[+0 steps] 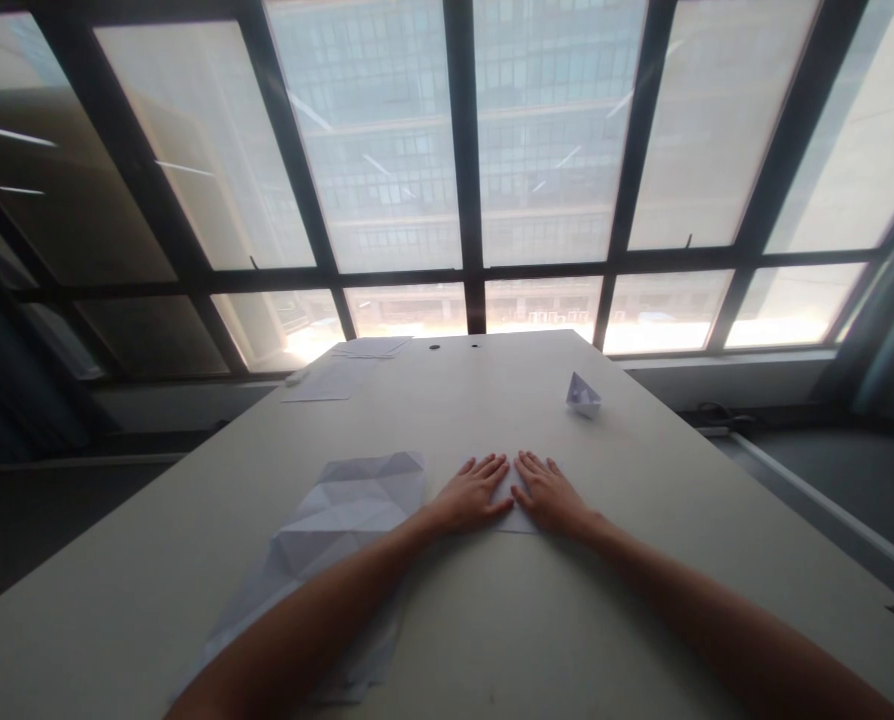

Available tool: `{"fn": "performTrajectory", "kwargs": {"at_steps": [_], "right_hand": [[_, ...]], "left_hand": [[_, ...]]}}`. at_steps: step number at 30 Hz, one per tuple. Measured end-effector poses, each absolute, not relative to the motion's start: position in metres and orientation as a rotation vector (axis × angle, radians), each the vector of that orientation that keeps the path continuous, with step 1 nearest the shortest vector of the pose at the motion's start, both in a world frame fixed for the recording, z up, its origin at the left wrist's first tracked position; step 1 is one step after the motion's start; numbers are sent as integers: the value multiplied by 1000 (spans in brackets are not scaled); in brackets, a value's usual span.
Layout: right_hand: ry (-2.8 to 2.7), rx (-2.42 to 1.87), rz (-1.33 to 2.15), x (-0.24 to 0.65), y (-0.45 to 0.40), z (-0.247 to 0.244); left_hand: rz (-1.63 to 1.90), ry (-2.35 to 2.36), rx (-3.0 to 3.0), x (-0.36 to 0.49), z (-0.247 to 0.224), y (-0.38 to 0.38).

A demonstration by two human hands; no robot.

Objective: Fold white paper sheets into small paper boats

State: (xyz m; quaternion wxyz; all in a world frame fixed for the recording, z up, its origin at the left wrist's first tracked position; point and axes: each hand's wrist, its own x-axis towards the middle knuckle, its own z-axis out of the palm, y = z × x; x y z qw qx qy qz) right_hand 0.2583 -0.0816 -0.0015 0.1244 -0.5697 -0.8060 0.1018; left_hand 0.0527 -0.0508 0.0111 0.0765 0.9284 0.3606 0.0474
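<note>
A small piece of white paper (518,520) lies flat on the white table (484,410), mostly covered by both hands. My left hand (473,495) rests palm down on its left part with the fingers stretched out. On its right part lies my right hand (552,495), also flat and open, the two thumbs close to each other. A large creased white sheet (342,510) is spread to the left, partly under my left forearm. Beyond my right hand stands a small folded paper boat (583,396).
Flat white sheets (327,382) lie near the far left edge of the table. Two small dark spots mark the far end. Tall windows with dark frames (462,150) rise behind it, and curtains hang at both sides.
</note>
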Motion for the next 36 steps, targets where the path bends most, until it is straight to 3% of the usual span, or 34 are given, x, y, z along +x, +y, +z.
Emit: {"fn": "performTrajectory", "kwargs": {"at_steps": [11, 36], "right_hand": [[-2172, -1876, 226, 265, -75, -8], [-2023, -1655, 45, 273, -75, -2]], "left_hand": [[85, 1050, 2785, 53, 19, -54], [239, 1069, 2775, 56, 14, -54]]}}
